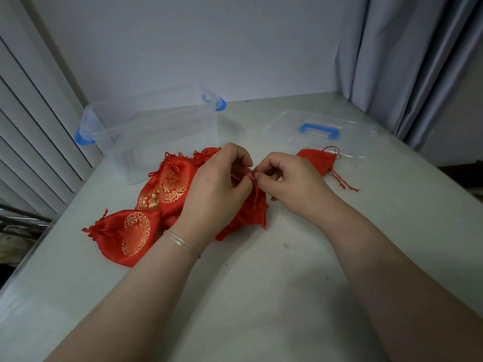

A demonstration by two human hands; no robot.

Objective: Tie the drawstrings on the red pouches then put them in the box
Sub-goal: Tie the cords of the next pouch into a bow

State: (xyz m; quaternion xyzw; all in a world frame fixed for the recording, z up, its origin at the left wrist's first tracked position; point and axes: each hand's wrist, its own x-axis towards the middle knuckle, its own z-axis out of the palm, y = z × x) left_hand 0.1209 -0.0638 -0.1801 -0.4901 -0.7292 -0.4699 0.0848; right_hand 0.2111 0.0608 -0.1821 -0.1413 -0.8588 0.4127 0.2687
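Observation:
A red pouch (248, 212) lies on the table in the middle, under my two hands. My left hand (217, 189) pinches its gathered neck and drawstring. My right hand (290, 178) pinches the drawstring from the other side, fingertips almost touching the left ones. Several red pouches with gold print (167, 184) lie in a heap to the left, their necks drawn shut; one (128, 233) sits nearest the table's left edge. Another red pouch (317, 159) with loose strings lies to the right. The clear plastic box (156, 131) with blue clips stands open behind the heap.
The box's clear lid (321, 131) with a blue handle lies flat at the back right, partly under the right pouch. The white table (261, 283) meets a wall behind. A curtain (407, 61) hangs at the right, slatted panels at the left.

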